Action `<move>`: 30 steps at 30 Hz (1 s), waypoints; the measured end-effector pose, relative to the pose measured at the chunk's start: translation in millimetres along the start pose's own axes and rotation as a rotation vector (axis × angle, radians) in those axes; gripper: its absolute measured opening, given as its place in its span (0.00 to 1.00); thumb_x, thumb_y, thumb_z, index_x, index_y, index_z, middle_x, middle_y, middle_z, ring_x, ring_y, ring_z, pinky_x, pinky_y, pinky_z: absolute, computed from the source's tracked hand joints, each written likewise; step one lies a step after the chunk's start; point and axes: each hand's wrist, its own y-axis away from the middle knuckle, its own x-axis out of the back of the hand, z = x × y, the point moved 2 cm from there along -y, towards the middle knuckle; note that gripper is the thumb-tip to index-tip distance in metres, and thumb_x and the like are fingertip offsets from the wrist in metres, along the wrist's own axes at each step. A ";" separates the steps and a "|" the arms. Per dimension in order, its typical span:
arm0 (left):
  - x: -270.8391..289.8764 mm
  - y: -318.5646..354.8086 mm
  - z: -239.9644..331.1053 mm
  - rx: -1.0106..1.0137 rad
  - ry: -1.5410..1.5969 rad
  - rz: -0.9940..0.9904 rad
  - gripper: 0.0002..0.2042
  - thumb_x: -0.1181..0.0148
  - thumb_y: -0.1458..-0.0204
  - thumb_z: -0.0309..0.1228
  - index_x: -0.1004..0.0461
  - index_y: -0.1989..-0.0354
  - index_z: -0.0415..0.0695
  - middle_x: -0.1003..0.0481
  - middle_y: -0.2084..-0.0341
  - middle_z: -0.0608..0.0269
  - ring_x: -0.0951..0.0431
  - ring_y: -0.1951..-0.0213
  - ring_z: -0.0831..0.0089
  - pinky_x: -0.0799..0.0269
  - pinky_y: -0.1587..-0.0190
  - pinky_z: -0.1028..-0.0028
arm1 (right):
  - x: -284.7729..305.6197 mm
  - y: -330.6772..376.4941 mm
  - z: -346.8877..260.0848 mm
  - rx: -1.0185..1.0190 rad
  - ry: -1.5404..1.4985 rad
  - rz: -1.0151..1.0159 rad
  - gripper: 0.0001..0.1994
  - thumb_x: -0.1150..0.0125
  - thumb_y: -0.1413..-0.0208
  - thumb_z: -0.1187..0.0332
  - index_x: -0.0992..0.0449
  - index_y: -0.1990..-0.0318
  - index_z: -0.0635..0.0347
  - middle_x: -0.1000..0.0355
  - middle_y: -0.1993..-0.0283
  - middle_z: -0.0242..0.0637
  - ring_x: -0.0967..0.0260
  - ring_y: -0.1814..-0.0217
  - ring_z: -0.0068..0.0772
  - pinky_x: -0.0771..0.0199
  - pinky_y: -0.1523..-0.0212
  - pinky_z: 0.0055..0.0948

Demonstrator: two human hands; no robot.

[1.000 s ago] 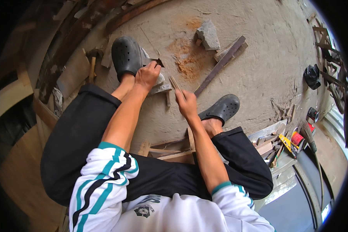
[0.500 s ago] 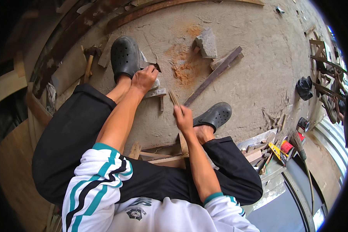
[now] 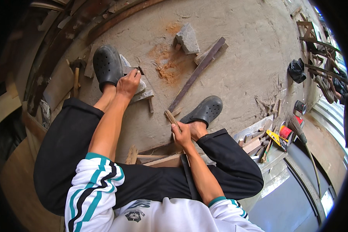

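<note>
My left hand [image 3: 128, 83] is closed beside my left shoe, its fingertips on a flat dark metal piece [image 3: 130, 70], perhaps a blade. Part of that piece is hidden by the hand and shoe. Under and beside the hand lie a pale stone-like block [image 3: 142, 86] and a small wooden block [image 3: 143, 96]. My right hand [image 3: 181, 135] grips a short wooden strip [image 3: 171, 117], tilted up and away from me. It is close to my right shoe [image 3: 207, 110], near the lower end of a long dark bar [image 3: 197, 73].
A grey concrete lump [image 3: 188, 38] sits by orange-brown dust [image 3: 168, 71] on the floor. Wood scraps, a yellow-handled saw [image 3: 276, 139], tins and a broom [image 3: 297, 129] are at the right. A hammer [image 3: 76, 79] and boards lie at the left.
The whole view has shifted, with the floor things further left. My right hand has drawn the wooden strip nearer to me, away from my left hand. The left hand keeps its place by the shoe.
</note>
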 end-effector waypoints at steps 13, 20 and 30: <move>-0.5 -2.4 0.4 -0.007 -0.015 -0.031 0.07 0.46 0.51 0.21 0.25 0.64 0.42 0.24 0.59 0.56 0.18 0.69 0.60 0.21 0.68 0.66 | -11.3 -34.5 -1.2 0.115 0.033 0.045 0.13 0.42 0.41 0.63 0.25 0.68 0.68 0.33 0.75 0.59 0.37 0.82 0.48 0.36 0.75 0.40; 3.3 -3.9 4.0 -0.021 -0.032 -0.063 0.06 0.45 0.51 0.22 0.25 0.65 0.42 0.24 0.59 0.56 0.18 0.64 0.62 0.20 0.66 0.69 | -19.5 -26.7 19.5 0.062 -0.009 0.010 0.13 0.42 0.41 0.64 0.23 0.69 0.66 0.33 0.78 0.55 0.33 0.80 0.51 0.35 0.75 0.39; 0.5 -7.3 5.6 0.002 -0.076 -0.158 0.07 0.45 0.51 0.22 0.25 0.64 0.43 0.24 0.61 0.58 0.18 0.69 0.61 0.20 0.69 0.67 | -34.0 -80.0 -5.8 0.118 -0.006 0.052 0.12 0.41 0.43 0.64 0.23 0.69 0.65 0.29 0.75 0.55 0.30 0.76 0.57 0.32 0.74 0.40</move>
